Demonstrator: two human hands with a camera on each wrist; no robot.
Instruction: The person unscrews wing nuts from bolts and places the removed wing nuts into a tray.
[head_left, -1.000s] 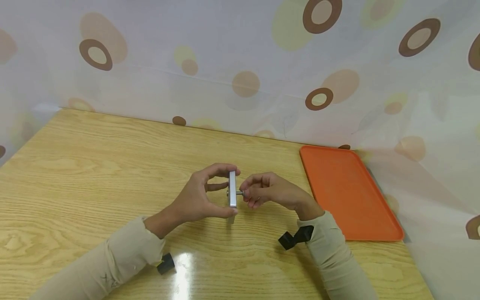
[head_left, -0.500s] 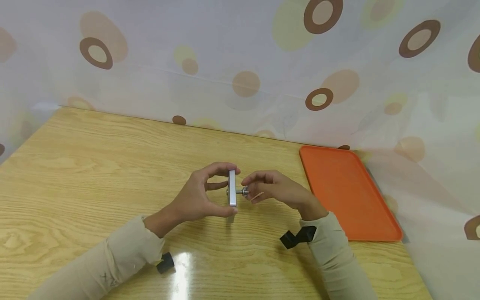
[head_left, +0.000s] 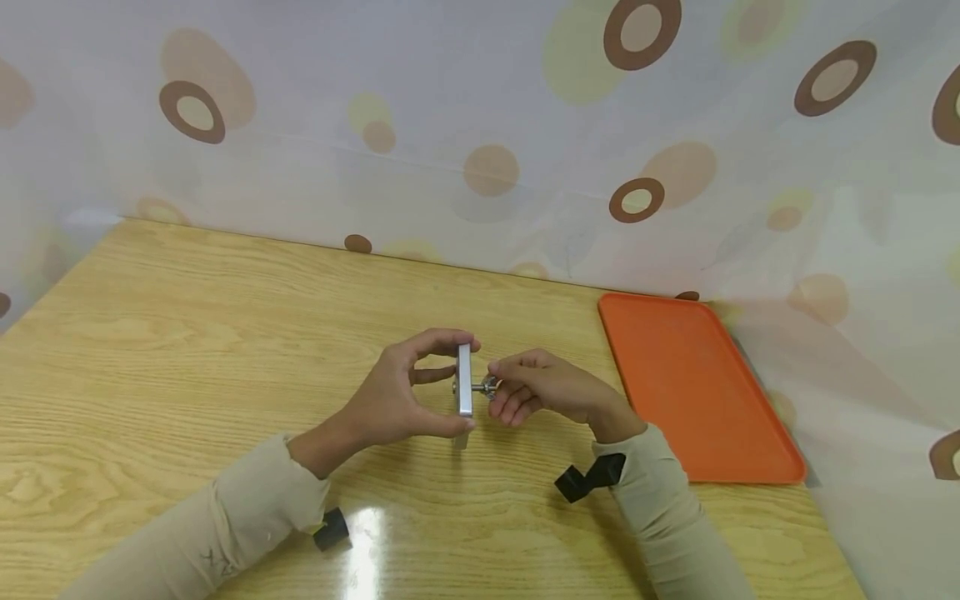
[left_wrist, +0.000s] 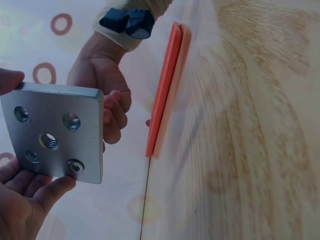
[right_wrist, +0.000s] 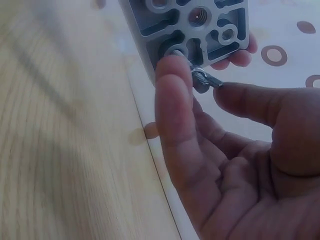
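My left hand (head_left: 393,392) grips a square silver metal plate (head_left: 465,379) by its edges, thumb at the near edge and fingers at the far one, upright above the table. The plate has several round holes; its smooth face shows in the left wrist view, its ribbed face in the right wrist view. Through one corner hole runs a bolt, its head (left_wrist: 75,165) on the smooth side. On the threaded shank (right_wrist: 201,82) sits a wing nut (right_wrist: 215,81). My right hand (head_left: 555,387) pinches the wing nut between thumb and index finger, partly hiding it.
An orange tray (head_left: 697,383) lies on the wood-grain table (head_left: 225,333) at the right, near the wall. A pale curtain (head_left: 420,108) with round patterns stands behind the table. Black wrist cameras hang at both sleeves.
My right fingers loosened from the bolt's end, baring the wing nut, then came back onto it with the thumb differently placed. The left hand and the plate keep their place.
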